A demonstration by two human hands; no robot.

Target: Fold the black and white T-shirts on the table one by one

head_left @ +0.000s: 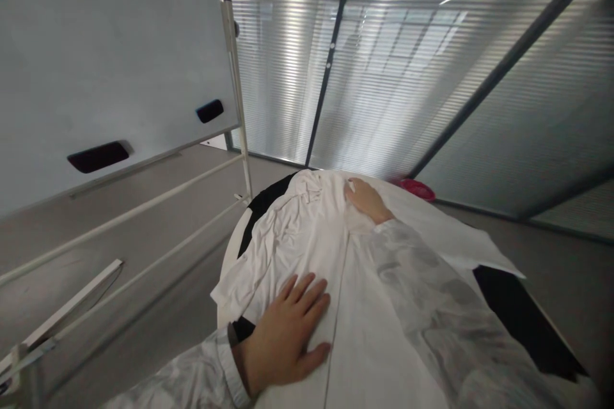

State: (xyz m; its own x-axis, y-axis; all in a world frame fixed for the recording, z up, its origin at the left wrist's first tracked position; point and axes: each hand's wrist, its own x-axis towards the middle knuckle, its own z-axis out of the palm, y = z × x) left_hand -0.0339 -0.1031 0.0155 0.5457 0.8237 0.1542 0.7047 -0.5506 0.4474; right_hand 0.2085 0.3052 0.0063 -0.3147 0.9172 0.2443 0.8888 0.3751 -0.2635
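Observation:
A white shirt lies spread over a round table with a black top. My left hand rests flat on the near part of the shirt, fingers stretched out and apart. My right hand reaches to the far end of the shirt near its collar. Its fingers are curled into the cloth and pinch the fabric there. Both my sleeves are pale and patterned.
A whiteboard on a stand leans at the left with two black erasers on it. A red object sits at the table's far edge. Glass walls with blinds stand behind. Grey floor surrounds the table.

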